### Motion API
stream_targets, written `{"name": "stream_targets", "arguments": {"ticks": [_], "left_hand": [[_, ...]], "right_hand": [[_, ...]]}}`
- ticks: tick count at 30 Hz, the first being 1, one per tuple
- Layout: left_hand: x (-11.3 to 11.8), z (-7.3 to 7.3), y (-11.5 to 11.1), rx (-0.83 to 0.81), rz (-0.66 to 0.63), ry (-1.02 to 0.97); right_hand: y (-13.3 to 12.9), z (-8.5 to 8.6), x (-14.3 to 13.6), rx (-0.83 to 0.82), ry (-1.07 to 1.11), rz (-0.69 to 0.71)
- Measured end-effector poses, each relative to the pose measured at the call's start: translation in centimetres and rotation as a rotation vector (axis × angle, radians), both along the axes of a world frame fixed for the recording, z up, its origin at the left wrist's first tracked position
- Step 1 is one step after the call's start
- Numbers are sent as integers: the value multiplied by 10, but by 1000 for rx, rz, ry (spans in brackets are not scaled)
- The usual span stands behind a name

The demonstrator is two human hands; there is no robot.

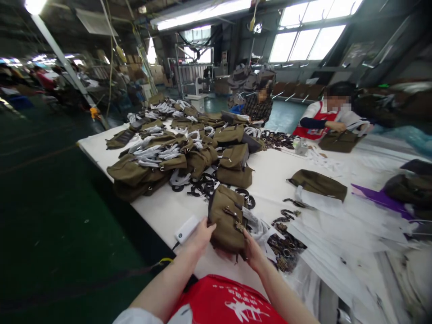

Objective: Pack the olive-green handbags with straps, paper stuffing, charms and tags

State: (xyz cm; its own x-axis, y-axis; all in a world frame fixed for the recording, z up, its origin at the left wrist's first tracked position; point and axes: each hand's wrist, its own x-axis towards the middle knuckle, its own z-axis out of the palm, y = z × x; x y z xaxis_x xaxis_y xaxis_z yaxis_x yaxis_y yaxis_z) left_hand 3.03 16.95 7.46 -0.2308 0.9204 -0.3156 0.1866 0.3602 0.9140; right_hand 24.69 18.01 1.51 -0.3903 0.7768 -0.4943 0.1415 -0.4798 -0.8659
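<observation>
At our white table point(165, 211), nr edge, we hold an olive bag point(224, 220); its wrapped handles point(259, 227) could snag the adj. strap pile point(286, 249) if dragged. Bag's long axis runs away from us, handles pointing R. L hand point(203, 233) grips its L side; R hand point(254, 253), fingers clasping the nr R corner.
</observation>
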Motion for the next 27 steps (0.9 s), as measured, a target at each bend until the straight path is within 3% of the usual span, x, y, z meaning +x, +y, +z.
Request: {"name": "stream_targets", "arguments": {"ticks": [2, 4, 6, 9, 10, 12, 14, 16, 18, 21, 24, 27], "left_hand": [[10, 23, -20, 117, -50, -234], [12, 36, -41, 203, -95, -390], [3, 38, -57, 215, -204, -394], [-22, 23, -69, 69, -439, -222], [-32, 17, -69, 18, -419, -144], [-49, 11, -63, 3, -185, 24], [-62, 13, -55, 114, 97, 164], [-69, 23, -47, 249, 207, 261], [-67, 33, -43, 328, 167, 329], [-45, 40, -45, 362, -103, 435], [-10, 36, -52, 308, -486, 517], [24, 29, -56, 217, -735, 506]], "right_hand": [[2, 14, 11, -141, 152, -61], [1, 30, 21, -231, 243, -149], [-1, 46, 33, -187, 227, -243], [-7, 79, 58, -73, 153, -379], [-10, 92, 70, -42, 120, -402], [-17, 118, 95, 48, 17, -367], [-26, 140, 119, 212, -143, -223], [-37, 148, 135, 387, -330, -25], [-50, 138, 140, 506, -520, 133], [-73, 97, 131, 589, -707, 249], [-92, 58, 121, 597, -769, 185], [-99, 51, 123, 562, -750, 57]]}}
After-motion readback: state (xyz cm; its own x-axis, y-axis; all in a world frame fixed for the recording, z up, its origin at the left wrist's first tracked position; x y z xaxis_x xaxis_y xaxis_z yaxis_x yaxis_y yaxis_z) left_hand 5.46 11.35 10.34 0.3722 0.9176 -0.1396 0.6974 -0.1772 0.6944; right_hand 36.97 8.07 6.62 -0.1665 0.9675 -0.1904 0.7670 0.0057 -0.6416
